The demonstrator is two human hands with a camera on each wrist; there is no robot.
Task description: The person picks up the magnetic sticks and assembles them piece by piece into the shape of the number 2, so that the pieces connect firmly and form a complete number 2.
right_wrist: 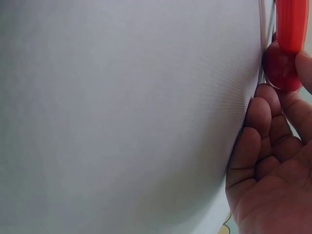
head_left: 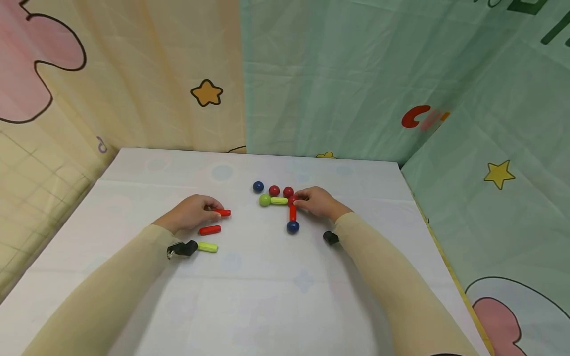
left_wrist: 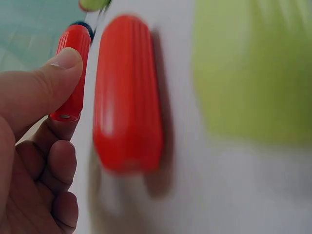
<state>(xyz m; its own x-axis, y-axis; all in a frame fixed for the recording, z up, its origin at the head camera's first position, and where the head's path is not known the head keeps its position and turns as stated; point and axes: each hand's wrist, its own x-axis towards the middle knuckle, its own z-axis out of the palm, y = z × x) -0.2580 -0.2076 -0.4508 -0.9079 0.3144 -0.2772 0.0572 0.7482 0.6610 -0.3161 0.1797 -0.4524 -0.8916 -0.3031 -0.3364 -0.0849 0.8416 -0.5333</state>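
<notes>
My left hand (head_left: 194,212) pinches a red rod (left_wrist: 73,66) between thumb and fingers. A second red rod (head_left: 210,230) and a yellow-green rod (head_left: 208,247) lie on the table near that hand. At the table's middle, my right hand (head_left: 317,201) holds a red ball (right_wrist: 282,68) between thumb and fingers. From this ball a red rod (head_left: 293,212) runs toward me to a dark blue ball (head_left: 293,227). A yellow-green rod (head_left: 279,200) stretches left from it to a green ball (head_left: 264,200).
Just behind the joined pieces sit a loose blue ball (head_left: 258,187) and two red balls, one left (head_left: 273,191) and one right (head_left: 288,192). The white table (head_left: 249,306) ends at patterned curtains (head_left: 311,99) behind and to the right.
</notes>
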